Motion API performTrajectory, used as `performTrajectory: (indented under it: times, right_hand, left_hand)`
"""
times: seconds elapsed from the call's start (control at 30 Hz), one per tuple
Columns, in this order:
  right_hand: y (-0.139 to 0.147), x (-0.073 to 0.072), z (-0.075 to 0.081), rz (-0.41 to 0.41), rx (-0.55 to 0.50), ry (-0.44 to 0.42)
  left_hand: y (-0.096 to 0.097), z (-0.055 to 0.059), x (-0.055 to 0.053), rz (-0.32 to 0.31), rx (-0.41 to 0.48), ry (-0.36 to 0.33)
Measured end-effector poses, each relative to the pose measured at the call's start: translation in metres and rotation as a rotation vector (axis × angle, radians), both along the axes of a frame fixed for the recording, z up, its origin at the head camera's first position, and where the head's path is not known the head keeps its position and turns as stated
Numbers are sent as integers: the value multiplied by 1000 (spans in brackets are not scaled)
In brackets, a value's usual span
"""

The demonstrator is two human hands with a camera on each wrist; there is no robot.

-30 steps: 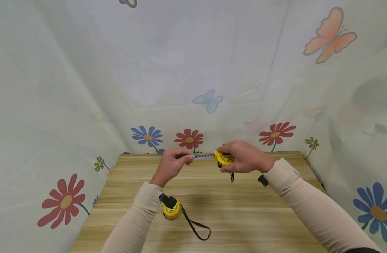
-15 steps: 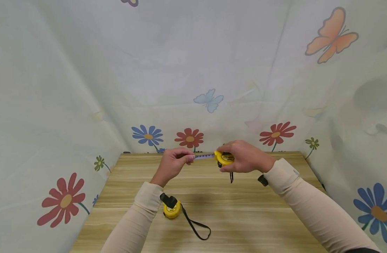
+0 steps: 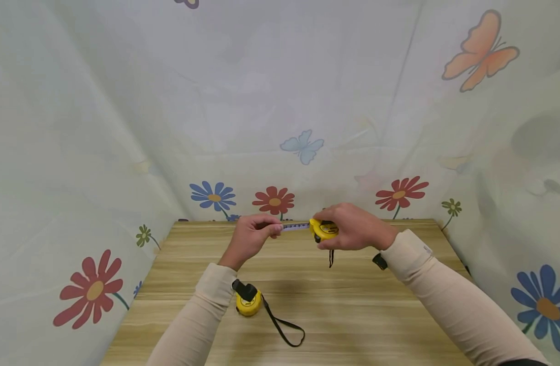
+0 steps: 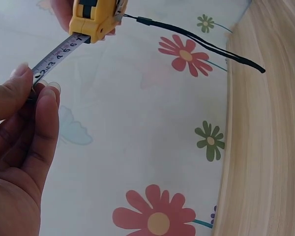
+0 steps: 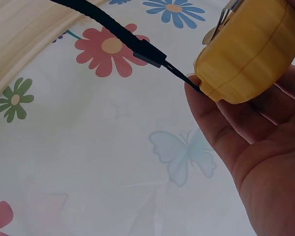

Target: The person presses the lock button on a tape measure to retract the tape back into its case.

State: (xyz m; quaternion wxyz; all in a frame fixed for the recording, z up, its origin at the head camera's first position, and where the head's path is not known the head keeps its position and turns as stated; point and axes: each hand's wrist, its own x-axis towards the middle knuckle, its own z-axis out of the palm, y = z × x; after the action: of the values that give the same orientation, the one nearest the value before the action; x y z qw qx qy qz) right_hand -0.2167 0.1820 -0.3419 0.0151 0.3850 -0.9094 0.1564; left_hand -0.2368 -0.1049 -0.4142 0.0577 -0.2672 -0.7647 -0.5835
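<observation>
My right hand (image 3: 356,226) grips a yellow tape measure (image 3: 326,230) by its case, above the far part of the table. A short length of white blade (image 3: 296,226) with dark numerals runs out of it to the left. Thumb and fingertips of my left hand (image 3: 251,237) pinch the blade's end; the left wrist view shows numerals up to about 7 between hand (image 4: 24,132) and case (image 4: 96,19). From the case hangs a black wrist strap (image 5: 108,29). The palm and fingers of the right hand (image 5: 265,142) lie around the case's underside in the right wrist view.
A second yellow tape measure (image 3: 249,305) lies on the wooden table (image 3: 353,315), partly behind the left wrist's black camera (image 3: 244,290). Its black strap loop (image 3: 286,330) spreads to the right. A white curtain (image 3: 243,101) printed with flowers and butterflies surrounds the table's back and sides.
Both hands hold nearly still, with the blade out to about the same length. The strap under the held tape measure has swung slightly to the left.
</observation>
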Motion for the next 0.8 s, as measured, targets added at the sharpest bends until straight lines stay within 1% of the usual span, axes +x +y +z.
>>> performTrajectory:
  times: [0.23, 0.43, 0.6, 0.8]
  right_hand:
    - [0, 0, 1, -5, 3, -6]
    - [-1, -2, 0, 9, 3, 12]
    - [0, -1, 0, 14, -10, 7]
    - [2, -1, -3, 26, -16, 4]
  left_hand:
    - [1, 2, 1, 3, -1, -9]
    - [3, 2, 1, 7, -9, -1]
    - [6, 2, 0, -5, -11, 5]
    - [7, 1, 1, -12, -2, -3]
